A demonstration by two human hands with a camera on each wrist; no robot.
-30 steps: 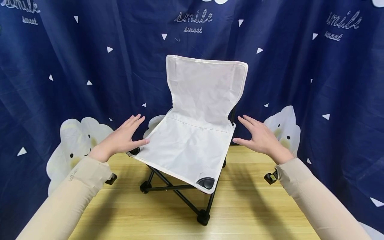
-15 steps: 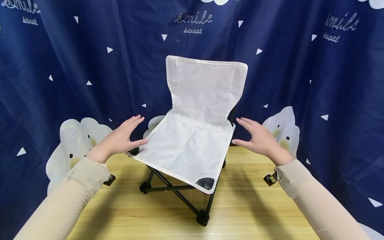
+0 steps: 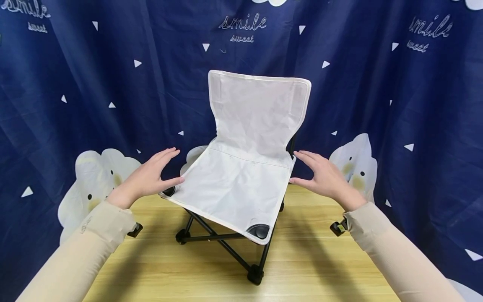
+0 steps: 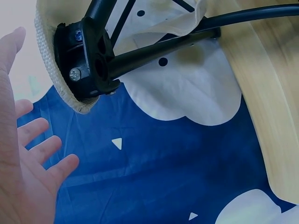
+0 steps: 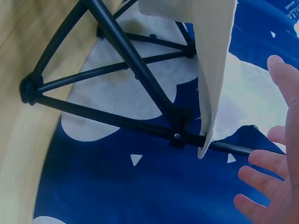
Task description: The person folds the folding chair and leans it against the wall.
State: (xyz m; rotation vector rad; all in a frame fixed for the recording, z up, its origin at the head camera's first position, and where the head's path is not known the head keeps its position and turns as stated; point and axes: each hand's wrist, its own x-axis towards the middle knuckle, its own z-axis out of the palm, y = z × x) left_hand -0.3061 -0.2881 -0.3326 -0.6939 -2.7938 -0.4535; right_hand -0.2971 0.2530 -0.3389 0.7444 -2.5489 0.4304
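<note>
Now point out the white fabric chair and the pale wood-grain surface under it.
White fabric chair (image 3: 241, 180): head view, middle of the seat.
Pale wood-grain surface (image 3: 203, 283): head view, bare front part.

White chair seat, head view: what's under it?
Under the white chair seat: crossed black tubes, with black feet on a wood-grain surface. The seat hides most of the rear tubes and part of that surface; this view can't show what lies there.
</note>
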